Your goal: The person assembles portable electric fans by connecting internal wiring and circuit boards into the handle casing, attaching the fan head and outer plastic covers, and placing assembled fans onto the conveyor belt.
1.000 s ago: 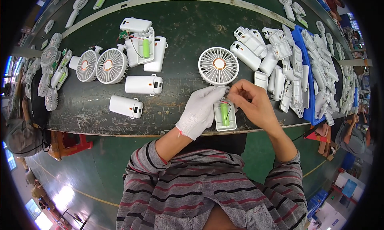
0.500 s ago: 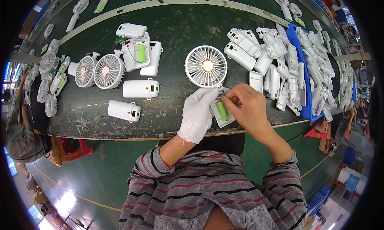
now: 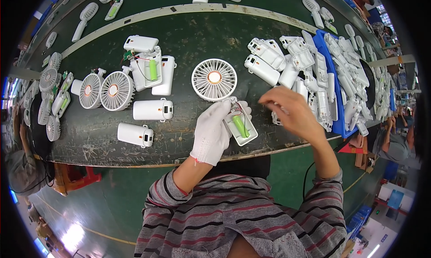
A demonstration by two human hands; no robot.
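Observation:
My left hand [image 3: 211, 132], in a white knit glove, grips an opened handheld fan at the neck of its handle. The round white fan head [image 3: 214, 79], with an orange-ringed hub, points away from me. Its handle shell [image 3: 250, 136] lies face up, showing a green cylindrical battery [image 3: 241, 126] and thin wires near the neck. My bare right hand [image 3: 292, 110] hovers to the right of the handle, fingers bent and apart, with nothing visible between them. Just below its fingers is a white casing piece [image 3: 276, 119], mostly hidden by the hand.
White handle shells [image 3: 265, 69] lie piled at the right, beside a blue bin [image 3: 340, 101] full of similar parts. Closed white casings [image 3: 152, 110], two fan heads [image 3: 117, 91] and another opened handle with battery [image 3: 153, 69] sit on the left. The dark worktable's [image 3: 179, 152] front edge runs before me.
My right hand has left the battery and wires and moved right, toward the shells. The left hand still holds the fan, whose open handle now shows more fully. The whole view has shifted slightly.

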